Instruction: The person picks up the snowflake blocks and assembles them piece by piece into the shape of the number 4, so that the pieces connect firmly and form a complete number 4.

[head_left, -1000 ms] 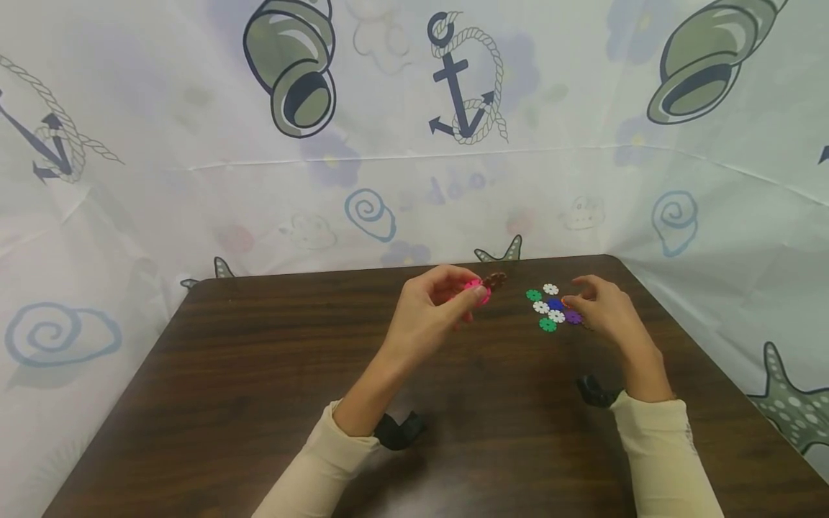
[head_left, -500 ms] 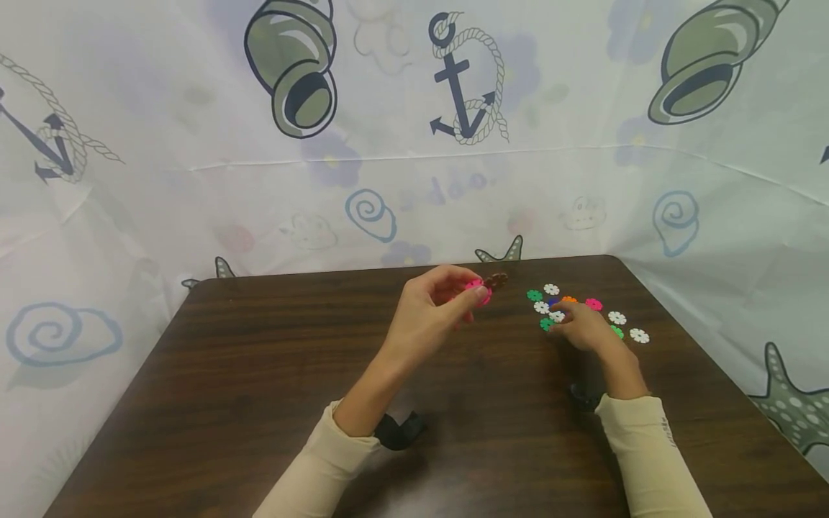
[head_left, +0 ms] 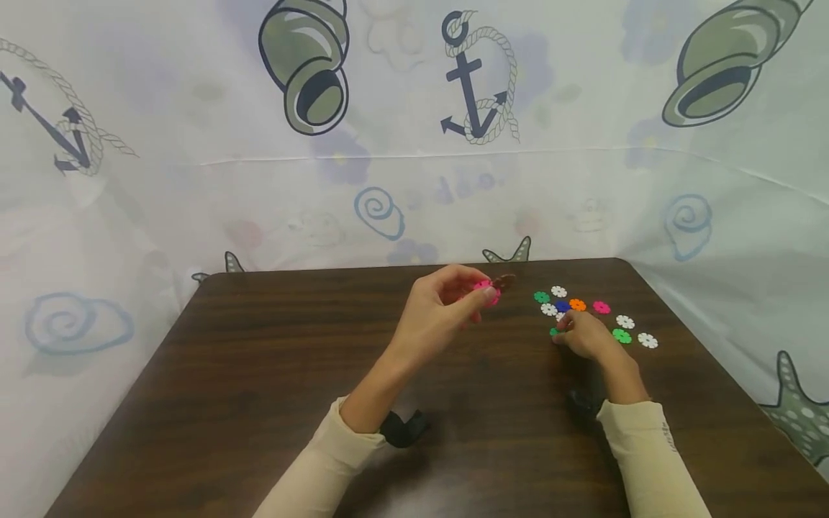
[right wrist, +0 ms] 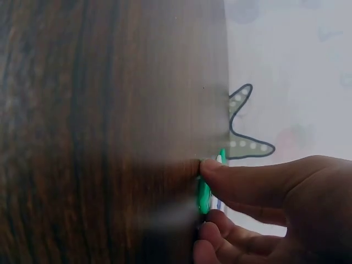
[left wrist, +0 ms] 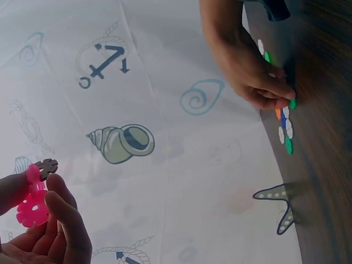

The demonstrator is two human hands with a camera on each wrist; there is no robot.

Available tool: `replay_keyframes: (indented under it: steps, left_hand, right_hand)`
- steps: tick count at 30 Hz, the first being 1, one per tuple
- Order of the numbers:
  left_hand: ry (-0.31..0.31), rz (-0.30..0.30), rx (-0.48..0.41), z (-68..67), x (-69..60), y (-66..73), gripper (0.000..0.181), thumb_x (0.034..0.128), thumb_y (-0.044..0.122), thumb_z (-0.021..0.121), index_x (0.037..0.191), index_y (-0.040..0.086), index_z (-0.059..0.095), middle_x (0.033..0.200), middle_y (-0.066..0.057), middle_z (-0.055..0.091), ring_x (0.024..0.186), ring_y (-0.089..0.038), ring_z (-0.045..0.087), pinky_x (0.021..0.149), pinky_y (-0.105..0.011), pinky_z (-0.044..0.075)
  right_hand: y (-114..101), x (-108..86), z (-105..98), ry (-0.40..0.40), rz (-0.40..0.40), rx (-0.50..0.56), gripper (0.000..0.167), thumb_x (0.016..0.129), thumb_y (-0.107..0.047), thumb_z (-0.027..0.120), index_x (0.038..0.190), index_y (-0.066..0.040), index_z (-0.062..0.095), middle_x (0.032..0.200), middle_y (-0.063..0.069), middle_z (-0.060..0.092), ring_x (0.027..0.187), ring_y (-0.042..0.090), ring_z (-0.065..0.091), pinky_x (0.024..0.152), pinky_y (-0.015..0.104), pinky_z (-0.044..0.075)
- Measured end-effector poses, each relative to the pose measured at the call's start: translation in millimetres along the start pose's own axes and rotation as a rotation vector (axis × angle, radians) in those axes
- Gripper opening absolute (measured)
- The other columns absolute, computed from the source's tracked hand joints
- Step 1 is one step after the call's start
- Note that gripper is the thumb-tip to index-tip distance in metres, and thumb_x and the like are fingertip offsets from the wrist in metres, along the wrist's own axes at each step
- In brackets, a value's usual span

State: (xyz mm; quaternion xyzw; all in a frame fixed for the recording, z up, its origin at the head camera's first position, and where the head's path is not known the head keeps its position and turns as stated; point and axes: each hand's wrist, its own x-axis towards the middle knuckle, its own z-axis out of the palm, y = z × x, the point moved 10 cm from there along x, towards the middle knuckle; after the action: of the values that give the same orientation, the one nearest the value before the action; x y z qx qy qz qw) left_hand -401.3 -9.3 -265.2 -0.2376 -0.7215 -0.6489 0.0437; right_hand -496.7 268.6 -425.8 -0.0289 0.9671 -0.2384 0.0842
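Fingers (left wrist: 69, 225) of the left hand (head_left: 435, 308) pinch a pink disc (left wrist: 27, 213), while the right hand (head_left: 587, 335) brackets a green disc (right wrist: 204, 196), grip unclear, half-blocking a white disc (head_left: 560, 316), sleeve lettering (head_left: 668, 436) behind unreadable.

With both forearms (head_left: 320, 460) stretched forward, the person's left hand (head_left: 435, 309) hangs in the air, thumb and fingers pinching, while the right hand (head_left: 588, 336) bends low, back upward, its thumb facing its curled fingers.
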Motion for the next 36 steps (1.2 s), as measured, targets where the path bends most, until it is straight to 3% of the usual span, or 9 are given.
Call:
replay_keyframes:
  steps: [3,9,17,22,25,30,36]
  left_hand:
    - [-0.009,-0.006,-0.004,1.5,0.4,0.0,0.018,0.0966,0.023,0.072,0.112,0.014,0.072,0.096,-0.007,0.076,0.073,-0.02,0.069,0.078,-0.051,0.061]
    - [0.013,-0.018,-0.017,-2.4,-1.3,-0.8,0.015,0.0964,0.023,0.072,0.109,0.015,0.073,0.095,-0.005,0.077,0.073,-0.021,0.068,0.08,-0.051,0.061]
    - [0.003,-0.019,0.035,-0.9,-1.7,-0.7,0.017,0.0966,0.028,0.073,0.11,0.017,0.073,0.095,-0.001,0.077,0.078,-0.028,0.07,0.065,-0.031,0.051]
    - [0.005,-0.015,0.018,0.3,-1.5,-1.6,0.016,0.0967,0.026,0.073,0.11,0.016,0.073,0.097,-0.002,0.077,0.074,-0.024,0.069,0.07,-0.039,0.057]
    - [-0.002,-0.009,0.019,-0.3,-1.7,-2.4,0.018,0.097,0.027,0.072,0.111,0.016,0.073,0.098,-0.002,0.077,0.074,-0.023,0.068,0.072,-0.044,0.059]
    - [-0.009,-0.006,0.001,2.1,-1.1,-2.2,0.019,0.0977,0.029,0.071,0.113,0.017,0.073,0.099,-0.003,0.077,0.078,-0.03,0.069,0.07,-0.037,0.058]
    - [-0.003,-0.006,-0.029,-0.8,-1.2,1.6,0.016,0.098,0.024,0.071,0.111,0.015,0.072,0.099,-0.007,0.077,0.078,-0.031,0.069,0.073,-0.037,0.06]
  right_hand:
    - [1,-0.7,0,-0.017,0.031,0.002,0.037,0.096,-0.017,0.069,0.121,0.009,0.058,0.119,0.032,0.063,0.104,0.043,0.062,0.094,0.059,0.052]
    - [-6,0.4,3,-0.031,0.016,0.012,0.042,0.095,-0.016,0.069,0.125,0.011,0.057,0.124,0.033,0.062,0.108,0.045,0.062,0.096,0.061,0.052]
    - [-1,-3.7,5,-0.018,0.094,0.051,0.04,0.093,-0.017,0.073,0.119,0.007,0.053,0.108,0.023,0.062,0.095,0.035,0.06,0.089,0.053,0.054]
    - [2,-6.9,5,-0.021,0.101,0.05,0.042,0.093,-0.016,0.073,0.121,0.008,0.052,0.113,0.025,0.062,0.099,0.037,0.061,0.094,0.057,0.054]
    - [-1,-5.7,6,-0.022,0.077,0.044,0.043,0.093,-0.016,0.072,0.122,0.009,0.052,0.116,0.027,0.062,0.102,0.039,0.062,0.095,0.058,0.054]
    - [-10,-8.6,-7,0.007,0.017,0.031,0.038,0.094,-0.014,0.071,0.12,0.007,0.053,0.108,0.024,0.063,0.093,0.034,0.062,0.081,0.05,0.055]
    - [-51,-24.3,-32,0.096,-0.089,0.127,0.042,0.101,-0.025,0.067,0.13,0.002,0.053,0.109,0.022,0.069,0.092,0.03,0.066,0.074,0.039,0.053]
